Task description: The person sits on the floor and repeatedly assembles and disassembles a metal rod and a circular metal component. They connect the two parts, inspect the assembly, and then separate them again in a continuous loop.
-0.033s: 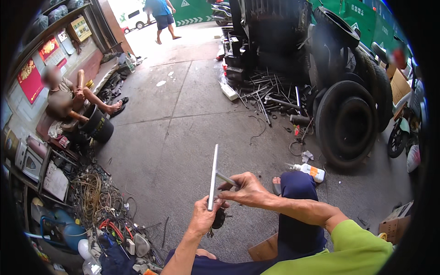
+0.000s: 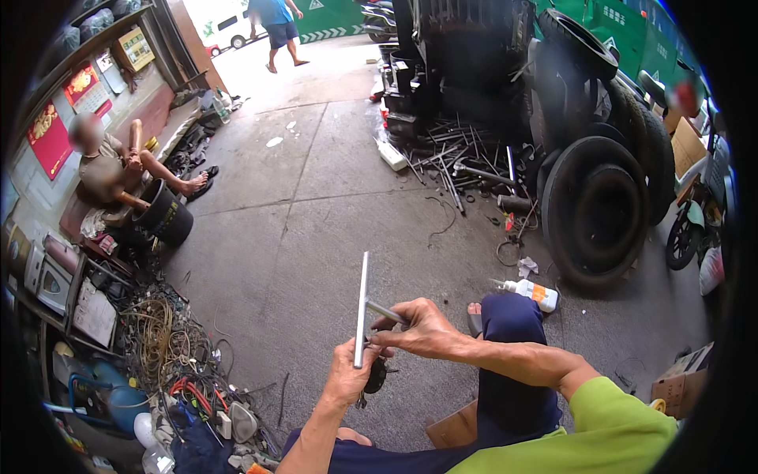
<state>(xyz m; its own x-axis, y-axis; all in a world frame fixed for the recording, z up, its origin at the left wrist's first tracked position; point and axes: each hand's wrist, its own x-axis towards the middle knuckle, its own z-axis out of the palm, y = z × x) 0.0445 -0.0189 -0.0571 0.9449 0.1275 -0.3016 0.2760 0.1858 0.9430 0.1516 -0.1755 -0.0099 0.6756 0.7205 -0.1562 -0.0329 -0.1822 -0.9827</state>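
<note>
In front of me is a T-shaped metal tool, made of a long bright bar with a shorter round stem joined to its side. My right hand is closed round the stem, thumb and fingertips pinched close to my left fingers. The lower end of the bar lies against my left hand, whose fingers are curled and partly hidden behind it. Below those fingers hangs a dark rounded thing with small metal bits dangling from it; its kind is not clear. What the meeting fingertips pinch is hidden.
A white bottle with an orange label lies beside my knee. Tyres and a heap of metal rods and tools stand at the right. Tangled cables pile up at left. A seated person is by a black bucket; another person walks far off.
The T-shaped tool has moved slightly left and down along with my hands. My hold on it looks the same, and the whole view has shifted a little.
</note>
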